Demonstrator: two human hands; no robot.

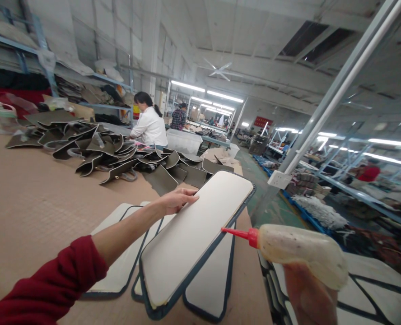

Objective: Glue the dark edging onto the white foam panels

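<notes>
Bright tube lamps (225, 96) hang over a large workshop, and a brown tabletop (24, 194) extends below the hands. Between both hands is one long white panel (200, 230) with dark rim, tilted above similar panels (210, 280). Left hand (178, 201) grasps this panel by its left long edge. Right hand (309, 293), somewhat blurred, is closed around a squeeze bottle (298, 253); its red nozzle (239, 233) points toward the panel's right edge, but whether it touches, I cannot tell. Beyond the left hand, a heap of dark olive pieces (119, 153) lies on the tabletop. Behind this heap is a person in white top (151, 126). Beyond the right hand, a grey post (319, 115) stands slanted, carrying a socket box (280, 179).
</notes>
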